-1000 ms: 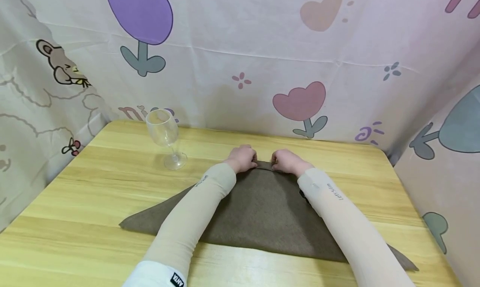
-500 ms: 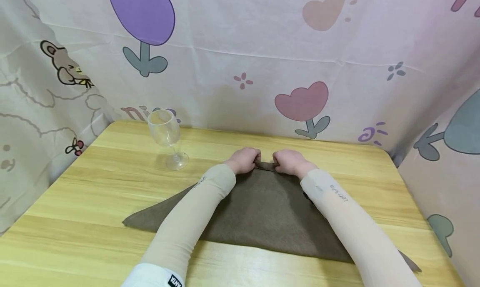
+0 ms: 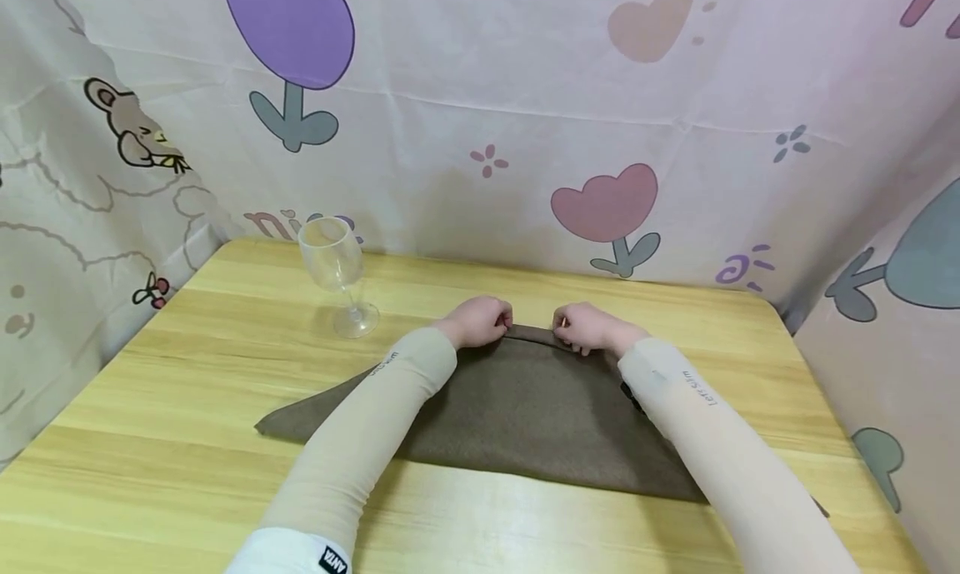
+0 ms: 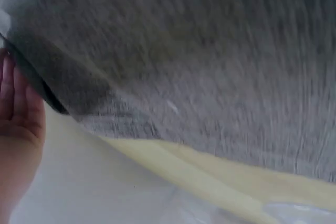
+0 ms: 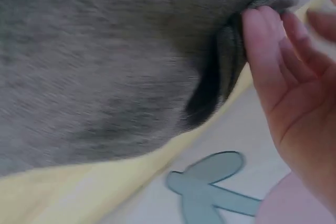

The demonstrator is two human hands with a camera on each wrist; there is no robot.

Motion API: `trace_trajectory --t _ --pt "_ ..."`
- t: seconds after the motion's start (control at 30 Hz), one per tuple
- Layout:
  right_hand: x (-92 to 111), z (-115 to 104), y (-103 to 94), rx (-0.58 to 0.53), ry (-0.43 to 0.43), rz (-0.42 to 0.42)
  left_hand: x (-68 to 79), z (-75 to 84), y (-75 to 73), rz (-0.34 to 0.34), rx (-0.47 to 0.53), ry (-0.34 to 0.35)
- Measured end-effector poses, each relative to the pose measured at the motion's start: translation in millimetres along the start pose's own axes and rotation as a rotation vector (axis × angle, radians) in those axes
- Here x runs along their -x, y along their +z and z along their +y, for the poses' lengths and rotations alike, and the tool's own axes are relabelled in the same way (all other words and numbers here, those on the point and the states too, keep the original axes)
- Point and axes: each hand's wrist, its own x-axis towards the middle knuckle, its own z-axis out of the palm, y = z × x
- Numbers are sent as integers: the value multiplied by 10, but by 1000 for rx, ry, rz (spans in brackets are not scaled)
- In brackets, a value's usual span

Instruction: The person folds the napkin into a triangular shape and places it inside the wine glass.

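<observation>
A brown cloth lies spread as a broad shape with pointed ends to the left and right, and a narrow strip is turned over along its far edge. My left hand pinches the left end of that strip. At the strip's right end my right hand holds the edge with curled fingers. The right wrist view shows the fingertips against the cloth's dark, open fold. In the left wrist view, the cloth fills most of the frame, with a hand at its edge. The sleeves hide parts of the cloth.
A clear stemmed glass stands upright on the wooden table, to the left of and beyond the cloth. Behind the table hangs a printed curtain, which also covers both sides.
My hands have moved farther apart along the far edge, and the turned-over strip between them looks longer. The cloth's near edge and pointed ends have shifted away from me. The glass stays put.
</observation>
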Motion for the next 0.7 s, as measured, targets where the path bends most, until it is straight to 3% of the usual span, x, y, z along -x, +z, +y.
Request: trace_trajectory --t 0.17,0.3,0.5,0.7 --pt "18 99 25 66 29 59 15 55 -4 -8 -92 -82" --pt "27 116 -17 149 60 43 18 87 -42 -39 -178 -131" --pt "72 93 -66 188 109 11 32 42 -74 -74 -140 -176" --pt "120 124 -98 206 152 -3 86 -39 -123 -99 -28 -249"
